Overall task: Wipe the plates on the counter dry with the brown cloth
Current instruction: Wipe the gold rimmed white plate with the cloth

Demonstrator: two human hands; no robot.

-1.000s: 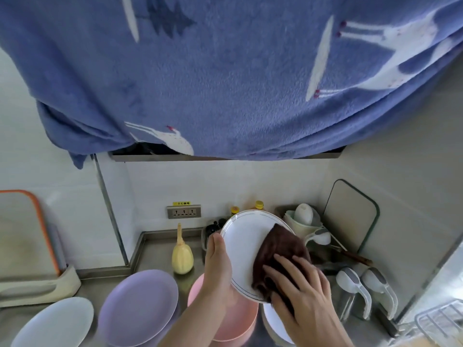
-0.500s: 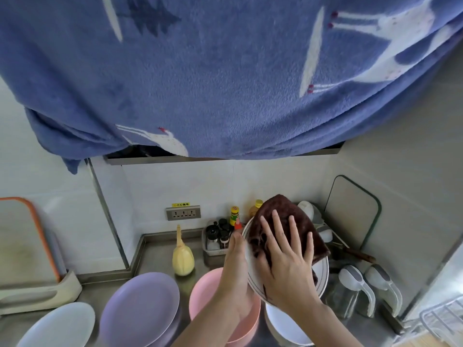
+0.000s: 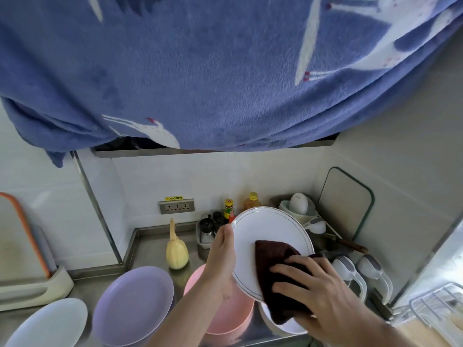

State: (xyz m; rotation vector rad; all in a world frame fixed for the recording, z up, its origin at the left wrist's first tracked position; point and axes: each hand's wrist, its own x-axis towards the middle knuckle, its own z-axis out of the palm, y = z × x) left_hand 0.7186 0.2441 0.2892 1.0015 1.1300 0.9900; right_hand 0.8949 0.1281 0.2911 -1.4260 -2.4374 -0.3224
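Head view looks down on a steel worktop (image 3: 152, 249) in a tiled corner, with a fuzzy blue blanket (image 3: 200, 71) printed with white birds hanging across the top. Above the grey wall socket (image 3: 177, 207), at about 10 o'clock from the plate, a small yellow sticker (image 3: 174, 198) carries dark writing too small to read. Two bottles stand at the wall: one with a red and yellow label (image 3: 228, 207), its print unreadable, and an amber one with a yellow cap (image 3: 251, 201).

At centre the left hand (image 3: 221, 259) lifts a round white plate (image 3: 265, 234) above the worktop, tilted up on edge toward the camera; its grip is clamped on the rim at 9 o'clock, thumb on the front face. The plate is glossy, with a thin dark line running round just inside the rim. The right hand (image 3: 318, 294) presses a dark brown cloth (image 3: 273, 274), soft and nubbly, against the plate's lower right, near 5 o'clock, fingers spread flat over it.

Below, on the worktop, sit a pink bowl (image 3: 225, 316), a lilac plate (image 3: 132, 304) at 8 o'clock and a pale white plate (image 3: 47, 324) farther left. Another white dish (image 3: 288, 328) lies under the cloth. A yellow gourd-shaped brush (image 3: 176, 254) stands behind the bowl.
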